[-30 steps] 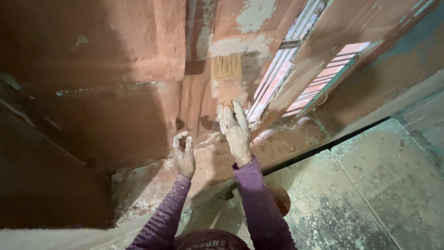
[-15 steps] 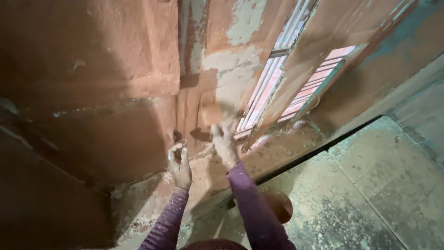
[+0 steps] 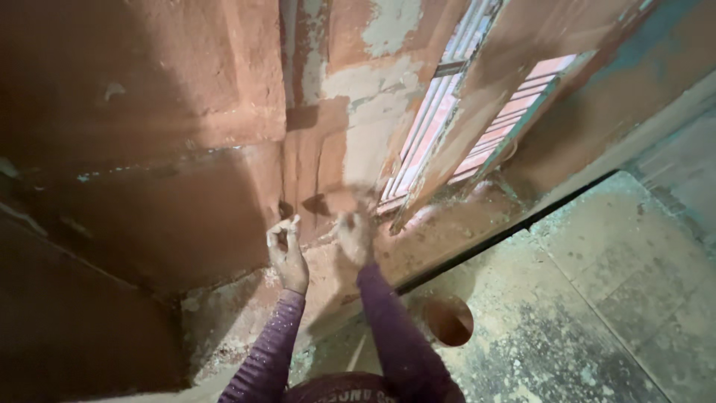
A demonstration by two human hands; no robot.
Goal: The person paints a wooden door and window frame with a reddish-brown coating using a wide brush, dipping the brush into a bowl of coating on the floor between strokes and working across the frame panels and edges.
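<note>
Beside window frame: blurred right hand pressed on wall, grip unclear; left hand loosely curled, empty. Loose plaster risks flaking under pressure.

A second ago the right hand was stretched up flat along the wall, fingers straight, holding a wide brush against the plaster with its pale bristles plainly visible. It has since dropped lower and is now blurred with movement, and the brush shows only as a smeared brownish shape just above the knuckles. The left hand has curled from a looser spread into a pinched, half-closed shape. The view has shifted slightly, and the round hole in the floor is now clearly visible.
</note>
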